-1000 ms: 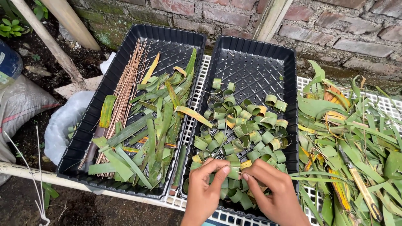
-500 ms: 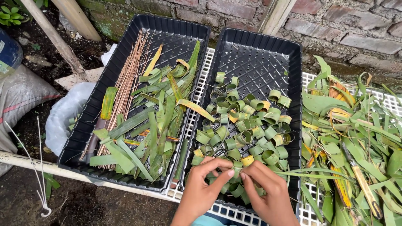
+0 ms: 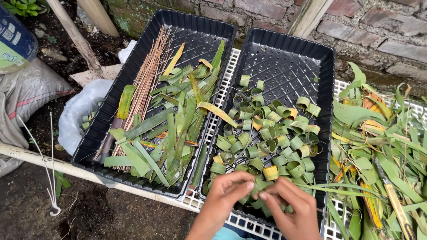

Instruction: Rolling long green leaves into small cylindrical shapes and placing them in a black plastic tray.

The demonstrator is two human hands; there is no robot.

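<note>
Fingertips (image 3: 251,185) of both hands now meet, pinching 1 green leaf strip (image 3: 260,181) (previously apart) just before the finished leaf rings (image 3: 267,133); curling has started.

At the top left corner, partly cut off by the frame edge, a rounded blue container (image 3: 15,42) lies on the ground, with a pale green band along its lower side. It carries a small white label (image 3: 7,32) with tiny print, too small to make out. Just below it, touching, a grey woven sack (image 3: 26,100) slumps on the dark soil, creased, with a thin red stripe running across it. To the right of the sack, pressed against the left wall of the nearer black tray (image 3: 95,133), sits a bulging white plastic bag (image 3: 80,113), a few green leaf pieces resting on it
</note>
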